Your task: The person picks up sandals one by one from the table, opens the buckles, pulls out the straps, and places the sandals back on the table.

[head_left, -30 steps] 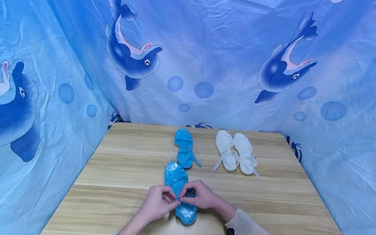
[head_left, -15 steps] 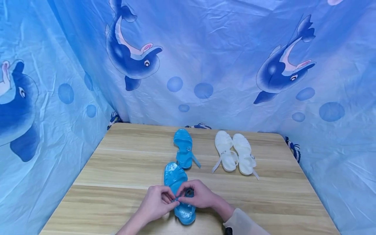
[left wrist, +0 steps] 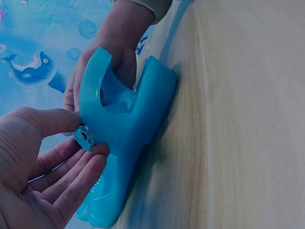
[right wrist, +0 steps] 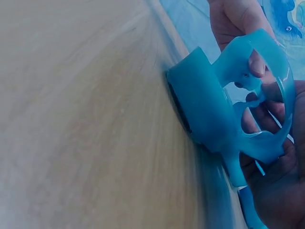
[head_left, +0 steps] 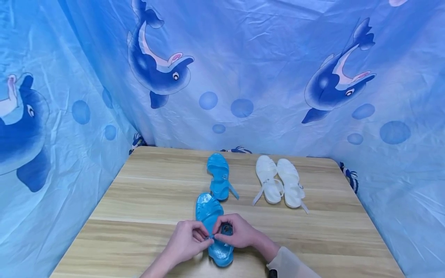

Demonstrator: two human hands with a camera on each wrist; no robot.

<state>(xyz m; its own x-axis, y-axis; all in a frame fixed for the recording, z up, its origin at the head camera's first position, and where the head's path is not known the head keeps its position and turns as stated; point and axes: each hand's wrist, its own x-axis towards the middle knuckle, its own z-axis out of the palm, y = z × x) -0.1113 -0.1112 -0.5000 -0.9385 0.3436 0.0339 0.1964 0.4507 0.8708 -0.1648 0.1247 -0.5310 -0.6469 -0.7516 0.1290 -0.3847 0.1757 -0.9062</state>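
Note:
A blue jelly sandal (head_left: pixel 208 210) lies on the table near its front edge, toe pointing away. My left hand (head_left: pixel 184 240) pinches the small metal buckle (left wrist: pixel 84 137) at the sandal's side between thumb and fingers. From the right, my right hand (head_left: pixel 240 231) pinches the strap close to the buckle, its fingertips almost meeting those of the left. In the right wrist view the ankle strap (right wrist: pixel 279 62) loops above the heel (right wrist: pixel 200 100). How far the strap passes through the buckle is hidden by the fingers.
A second blue sandal (head_left: pixel 218 175) lies just beyond the first, its strap loose. Two white sandals (head_left: pixel 267 173) lie side by side at the back right. Blue dolphin-print cloth (head_left: pixel 222 69) hangs around the wooden table (head_left: pixel 146 193).
Both hands stay at the buckle, with only slight movement of the right fingertips. The head view has shifted a little.

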